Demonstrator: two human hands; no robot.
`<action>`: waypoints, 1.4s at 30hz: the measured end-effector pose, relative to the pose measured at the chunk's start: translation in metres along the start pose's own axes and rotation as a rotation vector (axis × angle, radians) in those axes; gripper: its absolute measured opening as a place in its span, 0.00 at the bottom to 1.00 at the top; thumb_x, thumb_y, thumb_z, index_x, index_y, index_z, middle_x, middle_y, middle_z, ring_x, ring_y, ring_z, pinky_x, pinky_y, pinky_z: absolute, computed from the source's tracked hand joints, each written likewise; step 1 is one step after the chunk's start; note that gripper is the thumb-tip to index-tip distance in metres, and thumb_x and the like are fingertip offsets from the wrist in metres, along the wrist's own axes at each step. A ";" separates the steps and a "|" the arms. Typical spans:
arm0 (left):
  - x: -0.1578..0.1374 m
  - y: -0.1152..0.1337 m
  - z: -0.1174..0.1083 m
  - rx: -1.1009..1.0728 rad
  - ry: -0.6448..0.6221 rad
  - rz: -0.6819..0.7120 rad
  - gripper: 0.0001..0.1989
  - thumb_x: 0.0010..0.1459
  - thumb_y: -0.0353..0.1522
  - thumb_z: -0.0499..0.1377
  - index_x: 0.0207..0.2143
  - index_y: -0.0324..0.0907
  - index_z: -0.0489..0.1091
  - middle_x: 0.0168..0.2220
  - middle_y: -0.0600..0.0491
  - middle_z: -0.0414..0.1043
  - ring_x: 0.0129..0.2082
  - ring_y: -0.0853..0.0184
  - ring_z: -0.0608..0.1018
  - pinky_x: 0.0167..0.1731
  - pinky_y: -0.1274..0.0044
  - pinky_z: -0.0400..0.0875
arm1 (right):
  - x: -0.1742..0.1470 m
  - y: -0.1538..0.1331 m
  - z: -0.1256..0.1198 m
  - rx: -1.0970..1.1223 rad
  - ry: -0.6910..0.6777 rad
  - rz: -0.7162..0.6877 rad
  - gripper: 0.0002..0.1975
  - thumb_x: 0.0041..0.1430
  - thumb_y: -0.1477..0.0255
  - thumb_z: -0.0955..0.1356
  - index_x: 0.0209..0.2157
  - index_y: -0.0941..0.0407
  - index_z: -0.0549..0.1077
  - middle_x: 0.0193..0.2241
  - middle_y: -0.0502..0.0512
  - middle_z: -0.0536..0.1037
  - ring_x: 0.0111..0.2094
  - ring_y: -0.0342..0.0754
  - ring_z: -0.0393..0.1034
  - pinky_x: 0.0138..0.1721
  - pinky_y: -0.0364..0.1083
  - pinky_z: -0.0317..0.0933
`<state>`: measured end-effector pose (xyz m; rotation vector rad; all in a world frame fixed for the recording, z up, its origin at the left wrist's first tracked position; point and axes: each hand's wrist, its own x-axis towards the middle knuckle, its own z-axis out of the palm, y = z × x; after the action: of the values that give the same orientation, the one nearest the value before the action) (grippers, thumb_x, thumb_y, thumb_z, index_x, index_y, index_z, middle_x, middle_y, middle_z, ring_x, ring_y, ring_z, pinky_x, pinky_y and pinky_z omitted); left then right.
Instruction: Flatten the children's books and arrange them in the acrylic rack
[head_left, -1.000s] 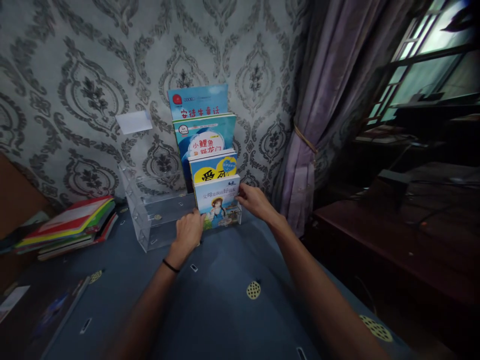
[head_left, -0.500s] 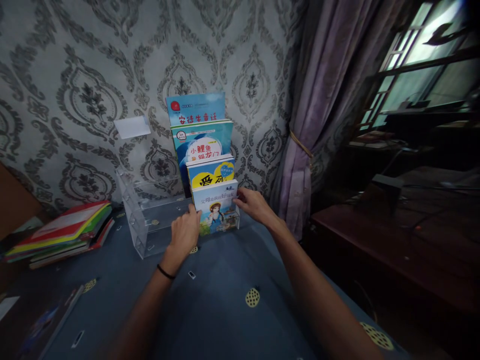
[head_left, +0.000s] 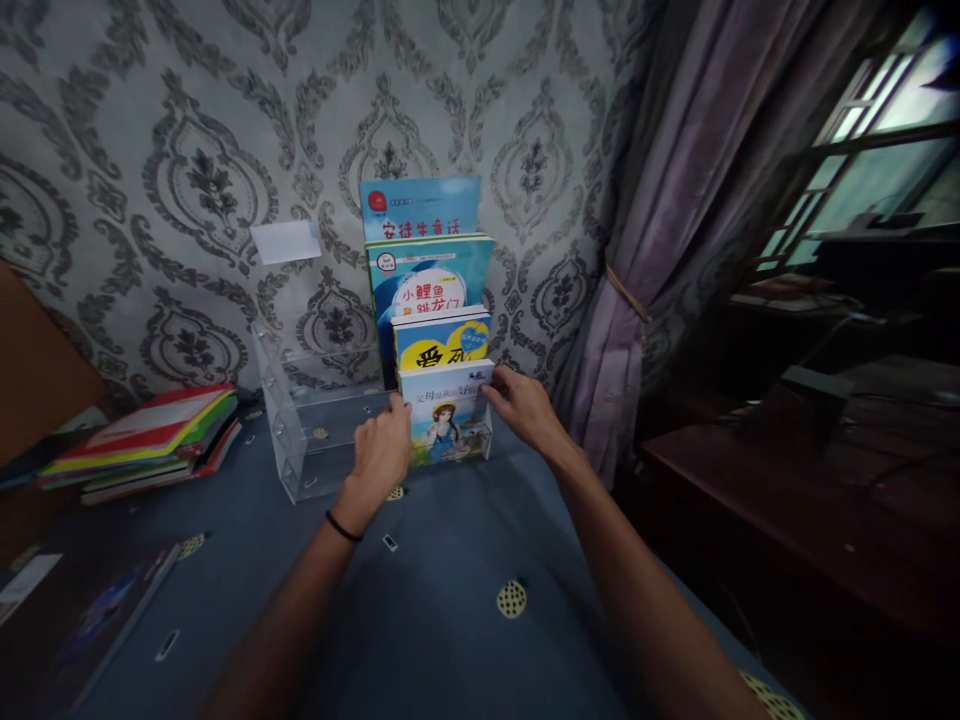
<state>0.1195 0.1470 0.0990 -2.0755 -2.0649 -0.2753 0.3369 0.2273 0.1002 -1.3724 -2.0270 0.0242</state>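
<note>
A light-blue book with a drawn girl in a yellow hat stands upright in the front tier of a clear stepped rack. My left hand is closed on its left edge, the thumb toward the cover. On the opposite edge, near the upper corner, my right hand pinches it. Behind rise a blue-and-yellow book, a teal book with a white oval, and a taller blue book at the back. The rack's left half holds no books, and a white card sits at its top.
Left of the rack lies a stack of colourful books. A dark flat book or folder is at the near left on the blue tablecloth. A purple curtain hangs at right, beside a dark red surface.
The view has turned slightly left, so everything appears further right. Both hands stay at the edges of the front book, which looks seated in the rack's front tier as before.
</note>
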 end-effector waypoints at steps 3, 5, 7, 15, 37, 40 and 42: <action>0.000 -0.002 0.001 0.000 0.010 0.012 0.17 0.72 0.31 0.41 0.57 0.36 0.59 0.40 0.39 0.79 0.42 0.52 0.83 0.37 0.68 0.74 | 0.000 -0.001 0.000 -0.008 -0.007 0.003 0.05 0.63 0.72 0.65 0.37 0.56 0.73 0.35 0.58 0.83 0.35 0.52 0.76 0.34 0.44 0.60; 0.000 -0.002 0.000 -0.002 0.012 0.010 0.17 0.71 0.30 0.42 0.58 0.36 0.58 0.40 0.39 0.79 0.42 0.51 0.83 0.38 0.68 0.74 | 0.000 -0.001 0.000 -0.016 -0.008 0.006 0.05 0.63 0.72 0.65 0.37 0.56 0.73 0.35 0.59 0.83 0.35 0.52 0.75 0.34 0.44 0.60; 0.000 -0.002 0.000 -0.012 0.002 0.008 0.17 0.71 0.29 0.42 0.58 0.37 0.58 0.42 0.39 0.79 0.42 0.52 0.83 0.38 0.68 0.74 | 0.000 -0.001 0.000 -0.028 -0.006 0.004 0.06 0.63 0.72 0.65 0.37 0.56 0.74 0.34 0.58 0.82 0.34 0.52 0.75 0.33 0.44 0.59; 0.001 -0.003 0.002 -0.041 0.005 -0.018 0.15 0.70 0.28 0.44 0.56 0.37 0.59 0.41 0.40 0.79 0.42 0.54 0.83 0.39 0.70 0.74 | -0.001 -0.001 -0.002 -0.015 -0.024 0.010 0.06 0.62 0.72 0.65 0.33 0.55 0.74 0.28 0.55 0.81 0.29 0.49 0.73 0.31 0.43 0.57; 0.002 -0.006 0.003 -0.187 0.023 0.047 0.13 0.70 0.26 0.42 0.54 0.36 0.56 0.42 0.38 0.78 0.42 0.54 0.82 0.38 0.70 0.72 | -0.001 -0.004 -0.003 0.010 -0.151 0.063 0.06 0.63 0.75 0.66 0.35 0.57 0.76 0.30 0.56 0.82 0.31 0.49 0.77 0.31 0.42 0.62; 0.002 -0.006 0.004 -0.177 0.019 0.047 0.15 0.69 0.24 0.43 0.56 0.36 0.54 0.42 0.38 0.78 0.42 0.54 0.82 0.38 0.70 0.72 | -0.002 -0.004 -0.003 0.018 -0.144 0.057 0.06 0.62 0.75 0.66 0.35 0.57 0.76 0.29 0.55 0.82 0.31 0.49 0.78 0.31 0.42 0.63; 0.002 -0.007 0.005 -0.170 0.016 0.057 0.15 0.69 0.24 0.44 0.57 0.36 0.54 0.43 0.39 0.78 0.43 0.54 0.82 0.39 0.71 0.72 | -0.002 -0.003 -0.003 0.024 -0.147 0.058 0.06 0.62 0.75 0.66 0.35 0.57 0.76 0.28 0.54 0.82 0.31 0.49 0.78 0.31 0.42 0.63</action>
<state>0.1130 0.1504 0.0953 -2.2164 -2.0337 -0.4711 0.3362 0.2237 0.1025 -1.4508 -2.0988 0.1786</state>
